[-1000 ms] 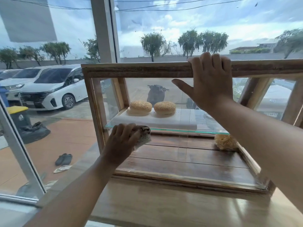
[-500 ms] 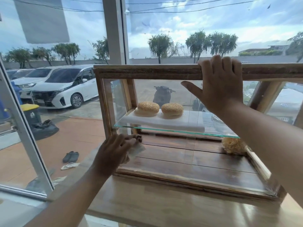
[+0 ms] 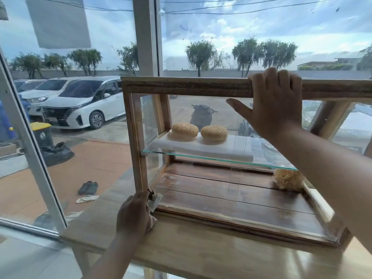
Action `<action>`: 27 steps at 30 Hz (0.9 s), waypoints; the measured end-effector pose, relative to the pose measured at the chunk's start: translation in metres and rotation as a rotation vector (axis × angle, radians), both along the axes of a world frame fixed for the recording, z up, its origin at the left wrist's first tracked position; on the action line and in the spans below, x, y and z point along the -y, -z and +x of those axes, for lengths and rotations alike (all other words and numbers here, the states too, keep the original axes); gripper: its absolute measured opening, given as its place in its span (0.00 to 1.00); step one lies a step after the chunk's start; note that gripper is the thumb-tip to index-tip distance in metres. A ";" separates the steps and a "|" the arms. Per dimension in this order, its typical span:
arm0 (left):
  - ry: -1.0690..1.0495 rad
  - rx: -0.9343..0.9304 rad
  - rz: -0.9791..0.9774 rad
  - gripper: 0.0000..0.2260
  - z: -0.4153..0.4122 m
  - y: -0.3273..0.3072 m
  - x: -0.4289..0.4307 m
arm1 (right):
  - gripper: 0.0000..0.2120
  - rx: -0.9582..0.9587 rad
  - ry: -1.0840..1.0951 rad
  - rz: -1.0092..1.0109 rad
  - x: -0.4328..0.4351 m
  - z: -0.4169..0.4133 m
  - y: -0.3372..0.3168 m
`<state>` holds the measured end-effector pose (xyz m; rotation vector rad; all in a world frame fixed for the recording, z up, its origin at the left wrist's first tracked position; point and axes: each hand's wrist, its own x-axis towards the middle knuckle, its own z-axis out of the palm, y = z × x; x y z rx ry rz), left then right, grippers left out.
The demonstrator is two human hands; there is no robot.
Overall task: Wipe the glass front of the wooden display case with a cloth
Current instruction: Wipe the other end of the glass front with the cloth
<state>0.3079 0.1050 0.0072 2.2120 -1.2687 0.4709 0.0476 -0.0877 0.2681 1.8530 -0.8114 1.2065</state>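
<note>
The wooden display case (image 3: 181,87) stands on a wooden counter, its glass front (image 3: 221,184) facing me. My left hand (image 3: 134,212) holds a small crumpled cloth (image 3: 155,199) pressed against the bottom left corner of the glass, most of the cloth hidden under the fingers. My right hand (image 3: 275,103) rests on the case's top front rail, fingers hooked over it and thumb stretched left across the glass.
Inside the case, two sesame buns (image 3: 199,130) sit on a white board on the glass shelf (image 3: 201,156); a frizzy pale lump (image 3: 287,179) lies on the floor at right. The wooden counter (image 3: 201,250) runs along a big window (image 3: 100,117) with parked cars outside.
My left hand with the cloth has slid down and left, from mid-height of the glass to its bottom left corner. My right hand has stayed on the top rail.
</note>
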 end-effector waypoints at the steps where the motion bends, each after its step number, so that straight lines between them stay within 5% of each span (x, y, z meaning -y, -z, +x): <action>1: -0.005 -0.003 0.063 0.23 -0.003 -0.002 -0.002 | 0.31 -0.004 -0.001 0.001 -0.001 0.000 0.000; 4: 0.007 -0.030 0.180 0.27 -0.018 -0.003 -0.005 | 0.31 -0.007 0.000 0.011 -0.001 -0.001 0.000; 8: 0.085 -0.049 0.105 0.14 -0.055 -0.007 0.009 | 0.31 0.000 -0.004 0.012 -0.001 0.001 0.000; 14: 0.328 0.202 0.301 0.04 -0.127 -0.008 0.044 | 0.31 0.000 -0.010 0.026 -0.002 -0.001 -0.001; 27: 0.000 0.175 0.267 0.24 -0.034 -0.005 0.002 | 0.30 0.002 -0.010 0.043 -0.006 0.001 -0.002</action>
